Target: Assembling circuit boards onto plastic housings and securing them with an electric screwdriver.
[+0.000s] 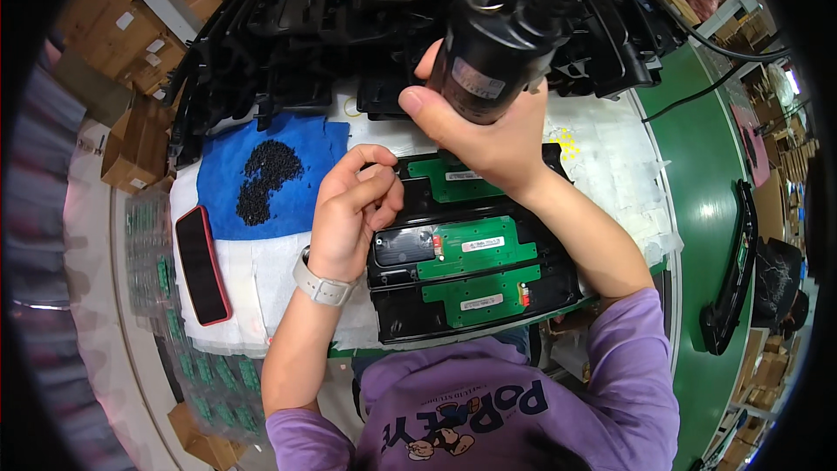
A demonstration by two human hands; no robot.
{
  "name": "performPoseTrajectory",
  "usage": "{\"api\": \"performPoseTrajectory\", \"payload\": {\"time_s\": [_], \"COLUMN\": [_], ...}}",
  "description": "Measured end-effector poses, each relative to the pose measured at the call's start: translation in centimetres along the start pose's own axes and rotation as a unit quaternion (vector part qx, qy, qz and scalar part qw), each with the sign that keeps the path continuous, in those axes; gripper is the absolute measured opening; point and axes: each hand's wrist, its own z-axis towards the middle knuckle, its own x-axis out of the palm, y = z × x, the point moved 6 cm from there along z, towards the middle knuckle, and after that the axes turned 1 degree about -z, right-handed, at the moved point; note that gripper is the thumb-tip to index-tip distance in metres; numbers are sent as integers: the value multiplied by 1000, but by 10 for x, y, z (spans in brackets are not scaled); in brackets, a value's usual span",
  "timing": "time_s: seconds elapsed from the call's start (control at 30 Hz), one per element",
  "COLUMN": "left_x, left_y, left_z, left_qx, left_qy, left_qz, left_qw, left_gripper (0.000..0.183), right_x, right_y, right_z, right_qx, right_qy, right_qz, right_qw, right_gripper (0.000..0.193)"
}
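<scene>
My right hand (501,144) is wrapped round a black electric screwdriver (475,52), held upright over the far end of several black plastic housings (403,312) lying side by side. The tool's tip is hidden behind the hand. Green circuit boards (453,269) lie in the housings, each with a white label; two show a small red-and-white part. My left hand (349,209) rests by the left edge of the farthest housing, its fingers curled together. Whatever those fingers may pinch is too small to make out.
On a blue cloth (218,209) to the left lies a pile of small black screws (268,173). A red-edged phone (202,266) lies nearer. Black plastic parts (305,44) are heaped at the back. Another long black part (732,270) lies on the green surface (689,209) at right.
</scene>
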Motion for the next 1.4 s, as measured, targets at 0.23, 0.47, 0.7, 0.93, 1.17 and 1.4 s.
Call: {"api": "performPoseTrajectory", "payload": {"time_s": [0.23, 0.47, 0.7, 0.93, 1.17, 1.4], "left_x": [4, 0, 3, 8, 1, -5], "left_y": [3, 3, 0, 2, -1, -4], "left_z": [0, 1, 4, 4, 4, 7], "left_qx": [2, 5, 68, 41, 57, 88], "left_qy": [-8, 33, 15, 19, 14, 1], "left_qz": [44, 96, -2, 38, 20, -54], "left_qw": [999, 995, 998, 998, 998, 995], "left_gripper": [22, 29, 19, 19, 20, 14], "right_x": [1, 2, 2, 2, 1, 3], "right_y": [1, -3, -2, -6, -7, -8], "right_z": [3, 5, 8, 10, 14, 17], "right_qx": [-11, 22, 41, 31, 6, 17], "right_qy": [27, 29, 18, -17, 22, 20], "right_qz": [-2, 23, 64, 73, 47, 67], "right_qw": [1000, 999, 997, 997, 999, 997], "right_gripper": [23, 22, 23, 23, 24, 26]}}
